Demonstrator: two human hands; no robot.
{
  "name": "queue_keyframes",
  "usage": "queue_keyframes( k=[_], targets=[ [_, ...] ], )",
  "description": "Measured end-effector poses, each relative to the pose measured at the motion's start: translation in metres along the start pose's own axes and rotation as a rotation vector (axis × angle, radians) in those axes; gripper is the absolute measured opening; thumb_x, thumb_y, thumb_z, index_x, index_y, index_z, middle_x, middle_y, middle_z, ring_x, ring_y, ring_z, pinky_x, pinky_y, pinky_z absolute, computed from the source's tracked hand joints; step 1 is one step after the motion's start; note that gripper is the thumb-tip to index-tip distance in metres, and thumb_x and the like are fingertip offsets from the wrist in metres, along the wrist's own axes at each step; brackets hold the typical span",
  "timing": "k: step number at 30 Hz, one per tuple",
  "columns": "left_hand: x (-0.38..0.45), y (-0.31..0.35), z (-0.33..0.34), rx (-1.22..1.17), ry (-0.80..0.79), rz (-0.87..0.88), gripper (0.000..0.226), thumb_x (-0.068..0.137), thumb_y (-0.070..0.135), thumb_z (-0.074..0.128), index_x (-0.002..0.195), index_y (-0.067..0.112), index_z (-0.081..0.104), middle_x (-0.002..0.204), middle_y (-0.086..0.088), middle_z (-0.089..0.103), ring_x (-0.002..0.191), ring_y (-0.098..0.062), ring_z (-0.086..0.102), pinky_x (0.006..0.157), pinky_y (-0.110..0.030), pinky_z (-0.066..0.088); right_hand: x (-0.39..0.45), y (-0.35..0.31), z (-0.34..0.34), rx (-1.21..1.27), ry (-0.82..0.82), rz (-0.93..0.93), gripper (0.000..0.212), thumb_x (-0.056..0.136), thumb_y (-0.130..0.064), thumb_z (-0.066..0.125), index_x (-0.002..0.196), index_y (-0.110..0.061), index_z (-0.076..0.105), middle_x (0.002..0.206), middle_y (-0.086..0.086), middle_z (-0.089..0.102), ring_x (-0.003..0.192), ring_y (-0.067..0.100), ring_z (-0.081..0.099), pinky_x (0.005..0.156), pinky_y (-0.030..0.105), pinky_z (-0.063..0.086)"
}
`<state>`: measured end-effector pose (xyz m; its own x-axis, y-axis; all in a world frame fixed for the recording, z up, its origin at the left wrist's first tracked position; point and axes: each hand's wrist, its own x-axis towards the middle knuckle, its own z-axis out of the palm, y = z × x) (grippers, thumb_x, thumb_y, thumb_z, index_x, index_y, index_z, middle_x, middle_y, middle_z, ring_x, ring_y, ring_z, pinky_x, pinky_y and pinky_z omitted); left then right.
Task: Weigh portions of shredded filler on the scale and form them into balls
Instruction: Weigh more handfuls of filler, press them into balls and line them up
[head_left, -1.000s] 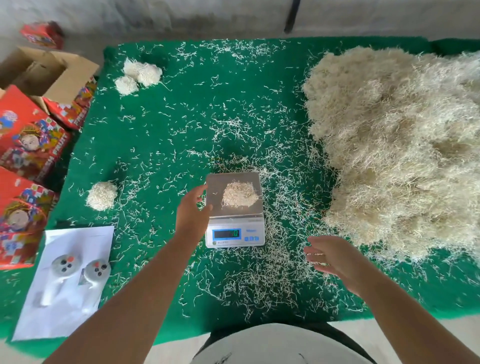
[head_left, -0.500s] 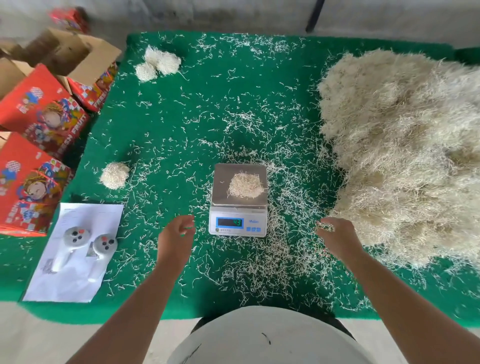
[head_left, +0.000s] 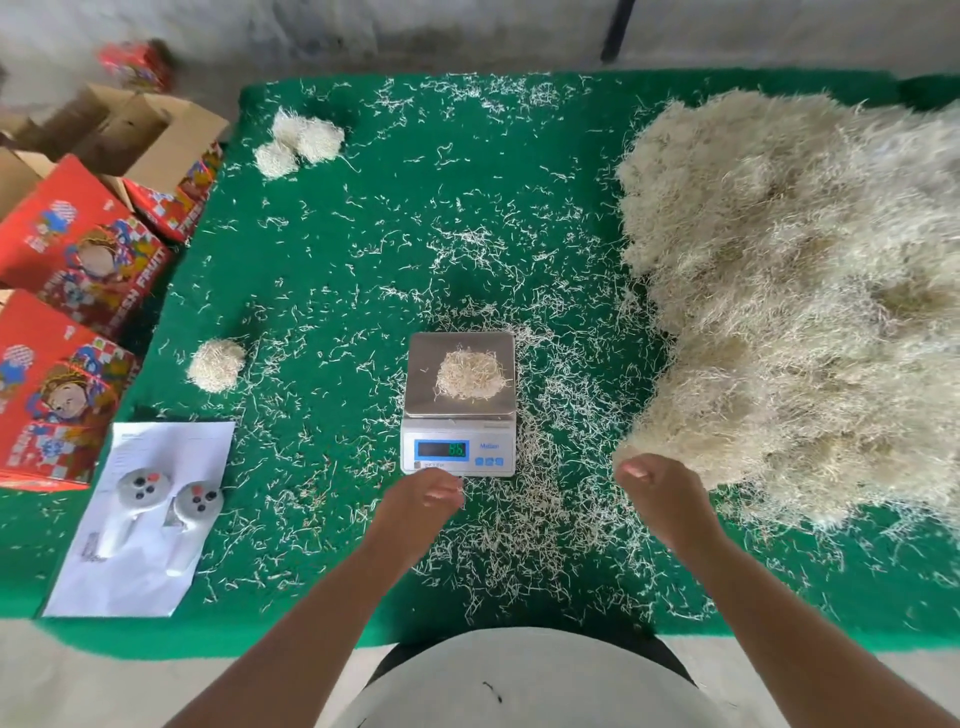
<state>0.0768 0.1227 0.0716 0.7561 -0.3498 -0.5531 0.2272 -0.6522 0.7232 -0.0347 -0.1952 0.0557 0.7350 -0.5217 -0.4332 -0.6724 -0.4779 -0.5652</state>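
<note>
A small silver scale (head_left: 415, 400) stands in the middle of the green mat, with a loose portion of shredded filler (head_left: 470, 375) on its platform and its display lit. The big filler pile (head_left: 805, 286) covers the mat's right side. One formed ball (head_left: 215, 365) lies at the left, and three more balls (head_left: 298, 143) sit at the back left. My left hand (head_left: 423, 499) hovers just in front of the scale, fingers loosely curled, holding nothing I can see. My right hand (head_left: 657, 491) is curled at the pile's near edge; what its fingers enclose is hidden.
Loose strands litter the green mat (head_left: 322, 270). Two white controllers (head_left: 156, 493) lie on a sheet of paper (head_left: 140, 577) at the front left. Red printed boxes (head_left: 67, 249) and an open carton (head_left: 140, 135) stand beyond the mat's left edge.
My left hand came back from the scale's left side to just in front of it. My right hand reached toward the pile's near edge. The display reading has changed.
</note>
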Motion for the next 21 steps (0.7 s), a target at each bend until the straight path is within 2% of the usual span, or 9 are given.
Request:
queue_keyframes(
  k=[6,9,11,13,14,15,17,19,21],
  targets=[
    [0.002,0.067,0.053,-0.18,-0.376,0.001,0.067,0.095,0.034,0.076,0.153,0.033,0.043,0.145,0.008,0.051,0.119,-0.012,0.065,0.087,-0.03,0.062,-0.057,-0.032,0.009,0.188,-0.122,-0.122,0.016,0.102,-0.029,0.063,0.102,-0.044,0.067,0.098,-0.025,0.067,0.049,0.003,0.064,0.048,0.022,0.056],
    [0.005,0.086,0.071,-0.202,-0.527,0.035,0.059,0.098,0.024,0.07,0.152,0.027,0.048,0.164,-0.002,0.033,0.136,-0.017,0.051,0.09,-0.03,0.061,-0.071,-0.038,0.008,0.292,-0.154,-0.182,0.023,0.102,-0.022,0.061,0.095,-0.042,0.07,0.108,-0.014,0.073,0.052,-0.007,0.061,0.044,0.012,0.045],
    [0.007,0.099,0.087,-0.426,-0.599,-0.079,0.051,0.104,0.021,0.063,0.152,0.024,0.046,0.16,-0.011,0.042,0.123,-0.017,0.066,0.086,-0.03,0.062,-0.078,-0.036,0.005,0.323,-0.195,-0.211,0.022,0.1,-0.019,0.059,0.098,-0.036,0.072,0.106,-0.013,0.074,0.066,-0.012,0.065,0.055,0.01,0.05],
    [0.015,0.105,0.097,-0.372,-0.493,-0.123,0.054,0.106,0.009,0.056,0.157,0.015,0.042,0.156,-0.007,0.042,0.114,-0.01,0.066,0.069,-0.008,0.051,-0.084,-0.04,0.009,0.316,-0.266,-0.265,0.025,0.098,-0.016,0.057,0.102,-0.035,0.073,0.107,-0.015,0.075,0.093,-0.008,0.07,0.078,0.018,0.06],
    [0.017,0.11,0.102,-0.352,-0.47,-0.141,0.05,0.107,0.005,0.052,0.156,0.005,0.043,0.155,-0.016,0.044,0.116,-0.013,0.062,0.082,-0.01,0.055,-0.086,-0.039,0.009,0.321,-0.285,-0.276,0.026,0.098,-0.014,0.056,0.102,-0.034,0.073,0.106,-0.017,0.075,0.099,-0.006,0.07,0.084,0.021,0.061],
    [0.019,0.112,0.107,-0.388,-0.456,-0.185,0.045,0.107,0.002,0.048,0.152,-0.004,0.045,0.15,-0.026,0.049,0.115,-0.022,0.062,0.096,-0.01,0.043,-0.087,-0.036,0.008,0.324,-0.28,-0.288,0.029,0.097,-0.013,0.056,0.102,-0.035,0.073,0.104,-0.02,0.074,0.098,-0.006,0.07,0.085,0.021,0.06],
    [0.018,0.117,0.112,-0.265,-0.447,-0.105,0.04,0.106,-0.003,0.046,0.145,-0.01,0.049,0.13,-0.028,0.062,0.105,-0.032,0.065,0.091,-0.032,0.056,-0.088,-0.029,0.006,0.383,-0.234,-0.294,0.039,0.096,-0.009,0.055,0.1,-0.043,0.072,0.098,-0.025,0.074,0.083,-0.006,0.069,0.071,0.015,0.056],
    [0.018,0.117,0.111,-0.258,-0.322,-0.097,0.038,0.105,-0.003,0.045,0.142,-0.007,0.053,0.102,-0.01,0.064,0.088,-0.019,0.065,0.075,-0.03,0.056,-0.089,-0.019,0.002,0.521,-0.16,-0.234,0.044,0.097,-0.009,0.055,0.097,-0.049,0.072,0.096,-0.017,0.077,0.058,0.003,0.062,0.051,0.019,0.05],
    [0.018,0.113,0.106,-0.301,-0.217,-0.169,0.029,0.104,-0.003,0.048,0.124,-0.004,0.068,0.094,-0.003,0.061,0.076,-0.009,0.063,0.062,-0.021,0.054,-0.083,-0.007,-0.005,0.671,-0.067,-0.06,0.039,0.098,-0.012,0.057,0.098,-0.048,0.071,0.093,-0.007,0.078,0.049,0.012,0.05,0.04,0.026,0.039]
  ],
)
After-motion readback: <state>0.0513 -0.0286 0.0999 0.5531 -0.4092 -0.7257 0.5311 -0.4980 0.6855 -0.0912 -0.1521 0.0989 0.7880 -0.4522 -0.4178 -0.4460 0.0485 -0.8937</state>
